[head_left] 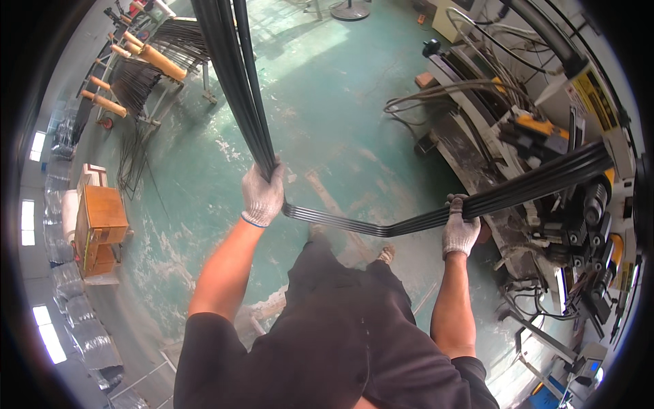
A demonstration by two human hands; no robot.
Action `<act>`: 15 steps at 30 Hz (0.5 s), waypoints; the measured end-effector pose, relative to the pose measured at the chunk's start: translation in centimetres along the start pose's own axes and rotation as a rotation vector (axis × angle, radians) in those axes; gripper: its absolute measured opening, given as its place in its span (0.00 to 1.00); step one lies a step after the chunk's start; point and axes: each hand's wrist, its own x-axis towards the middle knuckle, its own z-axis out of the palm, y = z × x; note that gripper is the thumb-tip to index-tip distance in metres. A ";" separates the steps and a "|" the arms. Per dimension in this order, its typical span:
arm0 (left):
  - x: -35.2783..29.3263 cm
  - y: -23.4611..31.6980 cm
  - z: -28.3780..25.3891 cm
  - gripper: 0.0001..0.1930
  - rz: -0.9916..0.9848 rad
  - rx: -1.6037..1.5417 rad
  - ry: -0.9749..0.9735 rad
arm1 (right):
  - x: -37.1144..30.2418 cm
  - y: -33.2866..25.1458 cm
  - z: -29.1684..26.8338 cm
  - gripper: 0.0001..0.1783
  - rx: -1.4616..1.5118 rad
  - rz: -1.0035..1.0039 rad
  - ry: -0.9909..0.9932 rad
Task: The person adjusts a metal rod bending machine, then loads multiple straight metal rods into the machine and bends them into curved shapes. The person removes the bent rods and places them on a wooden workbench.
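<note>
I hold a bundle of several long dark metal rods (354,225), bent into an angle. My left hand (263,193), in a white knit glove, grips the long leg of the bundle that runs up and away toward the top of the view. My right hand (460,228), also gloved, grips the other leg near where it enters the bending machine (579,204) at the right. The bend in the rods lies between my hands, just right of my left hand, above my legs.
A rack on wheels (146,75) with more dark rods and wooden-handled rollers stands at the upper left. A wooden box (101,225) sits at the left. Cables and hoses (463,88) trail over the machine. Green worn floor (327,102) spreads ahead.
</note>
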 end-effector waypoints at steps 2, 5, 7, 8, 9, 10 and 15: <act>1.6 -3.8 -1.0 0.10 -0.067 -0.093 0.014 | -0.6 0.4 3.6 0.11 -0.115 -0.020 -0.046; 5.4 -9.5 -2.7 0.09 -0.087 -0.077 -0.003 | -1.0 2.1 10.2 0.17 -0.279 0.060 -0.009; 8.4 -14.2 -3.3 0.09 -0.079 -0.022 0.020 | -1.0 4.3 15.4 0.17 -0.274 0.082 0.038; 9.7 -15.8 -3.7 0.08 -0.084 0.010 0.024 | -1.4 5.6 17.7 0.17 -0.251 0.081 0.067; 11.7 -17.5 -3.8 0.07 -0.110 -0.060 0.012 | -1.5 6.8 19.6 0.17 -0.229 0.080 0.098; 13.1 -19.5 -3.9 0.07 -0.144 -0.111 0.031 | -1.9 7.0 21.8 0.16 -0.203 0.082 0.090; 23.6 -22.5 -4.0 0.07 -0.225 -0.295 0.087 | -2.7 6.3 32.3 0.13 -0.145 0.104 0.185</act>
